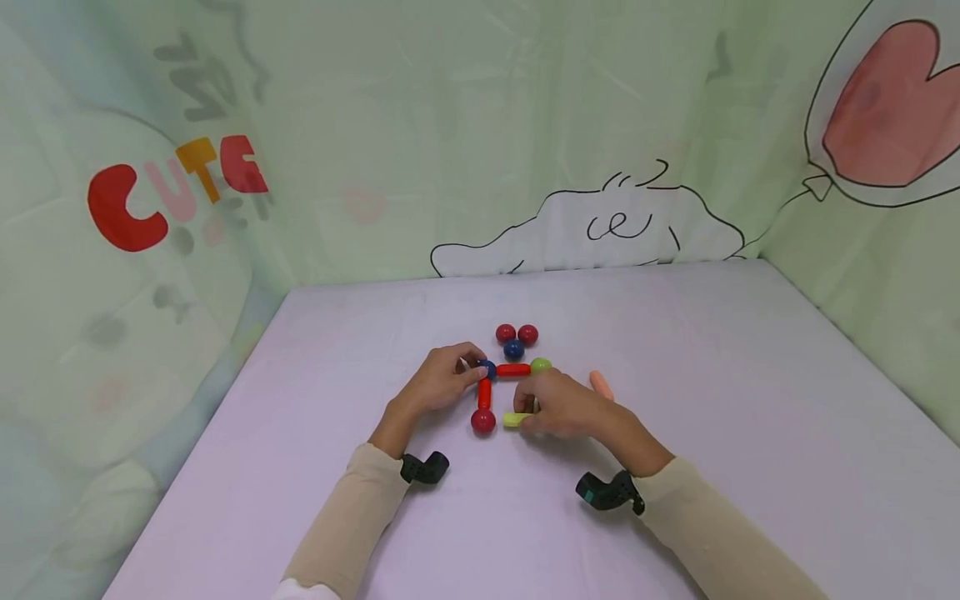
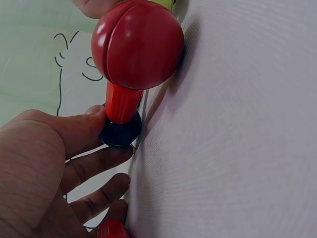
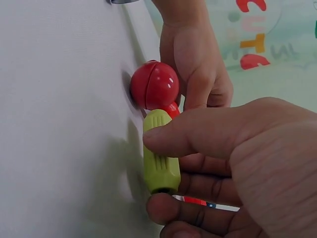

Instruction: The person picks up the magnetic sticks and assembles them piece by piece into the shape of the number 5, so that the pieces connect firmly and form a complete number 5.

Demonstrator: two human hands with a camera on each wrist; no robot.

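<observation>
My left hand [image 1: 442, 377] pinches a blue ball [image 2: 120, 134] between thumb and finger, at the corner of a joined piece. From that ball one red rod [image 1: 484, 393] runs toward me to a red ball [image 1: 483, 422]. A second red rod [image 1: 513, 369] runs right to a green ball [image 1: 541, 365], partly hidden behind the right hand. My right hand [image 1: 562, 404] holds a yellow-green ribbed rod [image 3: 161, 168] by thumb and fingers, just right of the red ball. In the right wrist view the rod's near end shows a dark hole.
Two red balls [image 1: 528, 335] and a loose blue ball [image 1: 513, 350] sit together beyond the joined piece. An orange rod [image 1: 601, 385] lies right of the right hand. The pale table [image 1: 360, 333] meets a printed cloth backdrop [image 1: 420, 150] at its far edge.
</observation>
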